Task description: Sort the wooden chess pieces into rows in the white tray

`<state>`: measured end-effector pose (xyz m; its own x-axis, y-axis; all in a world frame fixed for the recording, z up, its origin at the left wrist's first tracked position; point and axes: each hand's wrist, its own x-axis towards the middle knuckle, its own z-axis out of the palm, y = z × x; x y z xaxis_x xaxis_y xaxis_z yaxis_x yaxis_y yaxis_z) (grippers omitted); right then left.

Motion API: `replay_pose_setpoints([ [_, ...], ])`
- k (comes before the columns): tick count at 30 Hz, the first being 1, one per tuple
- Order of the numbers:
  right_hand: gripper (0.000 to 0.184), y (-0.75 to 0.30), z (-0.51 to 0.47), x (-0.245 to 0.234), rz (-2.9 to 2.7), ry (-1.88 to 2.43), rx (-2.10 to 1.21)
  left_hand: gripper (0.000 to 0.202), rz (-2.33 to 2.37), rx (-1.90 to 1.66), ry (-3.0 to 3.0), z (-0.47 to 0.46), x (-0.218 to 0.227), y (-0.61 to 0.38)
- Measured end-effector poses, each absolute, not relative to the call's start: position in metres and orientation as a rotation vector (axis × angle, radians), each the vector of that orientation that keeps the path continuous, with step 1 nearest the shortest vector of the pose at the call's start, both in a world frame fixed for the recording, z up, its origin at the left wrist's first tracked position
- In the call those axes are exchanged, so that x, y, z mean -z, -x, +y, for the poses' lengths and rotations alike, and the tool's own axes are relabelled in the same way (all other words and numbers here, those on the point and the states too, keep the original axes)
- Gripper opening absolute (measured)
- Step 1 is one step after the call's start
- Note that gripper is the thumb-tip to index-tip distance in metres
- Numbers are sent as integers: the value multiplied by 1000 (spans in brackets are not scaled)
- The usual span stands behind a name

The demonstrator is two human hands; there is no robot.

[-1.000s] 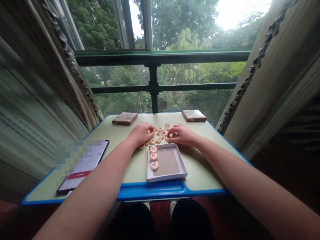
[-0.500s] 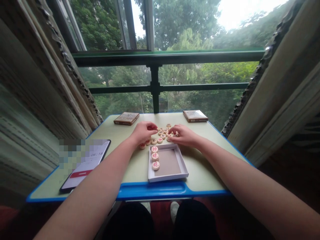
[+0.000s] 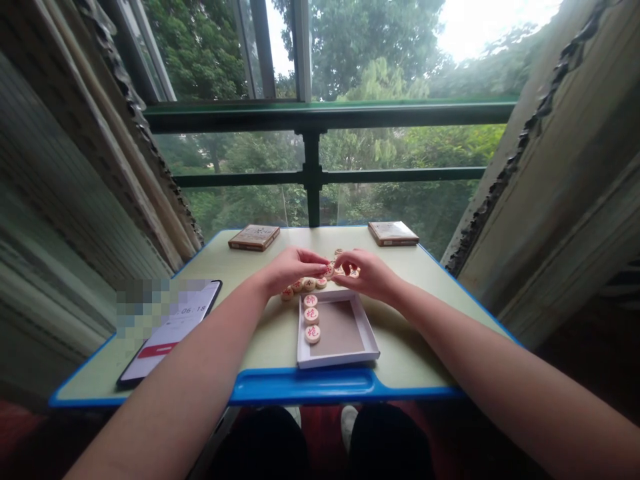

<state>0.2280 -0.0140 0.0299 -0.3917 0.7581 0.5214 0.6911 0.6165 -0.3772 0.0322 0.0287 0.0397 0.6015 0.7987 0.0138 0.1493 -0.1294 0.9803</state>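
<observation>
Sideways movement has carried the left hand [image 3: 290, 269] over to the right hand [image 3: 369, 275] since the earlier frame, so their fingertips nearly meet just beyond the white tray [image 3: 343, 327]. Between them, past the tray's far edge, is a red-lettered disc [image 3: 329, 270]. The left thumb and fingers are pinched on it; the right thumb and forefinger curve with a gap behind their tips, and whether these touch the disc too cannot be told.

More loose discs [image 3: 309, 284] lie in a short row just beyond the tray's far left corner, and others [image 3: 354, 272] are partly hidden behind the right hand. Inside the tray, three red-marked pieces [image 3: 311, 315] line its left side, one behind another.

Well beyond the tray, toward the far corners of the worktop [image 3: 415, 353], lie two flat boxes, one to its left [image 3: 254, 237] and one to its right [image 3: 393, 233]. A phone [image 3: 193, 317] lies well left of the tray, and a blue trough [image 3: 305, 385] runs just on its near side. Farthest beyond the tray stands a green railing [image 3: 400, 115].
</observation>
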Motion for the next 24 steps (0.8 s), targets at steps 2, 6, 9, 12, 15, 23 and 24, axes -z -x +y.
replay_pose_setpoints([
  [2, 12, -228, -14, -30, -2169, 1154, -123, 46, 789, -645, -1599, 30, -38, -31],
  [6, 15, -227, -16, -30, -2172, 1166, -128, 46, 797, -621, -1569, 31, -38, -29],
  [9, 17, -224, -17, -29, -2158, 1167, -159, 41, 805, -642, -1565, 27, -41, -29],
  [12, 19, -222, -17, -29, -2115, 1159, -189, 37, 798, -650, -1569, 25, -43, -32],
  [15, 19, -224, -16, -29, -2086, 1172, -215, 35, 875, -811, -1632, 32, -40, -31],
  [23, 20, -238, -5, -29, -2227, 1464, -251, 22, 1365, -755, -2344, 59, -30, -6],
  [24, 21, -239, -4, -28, -2227, 1475, -269, 22, 1353, -664, -2387, 58, -30, -5],
])
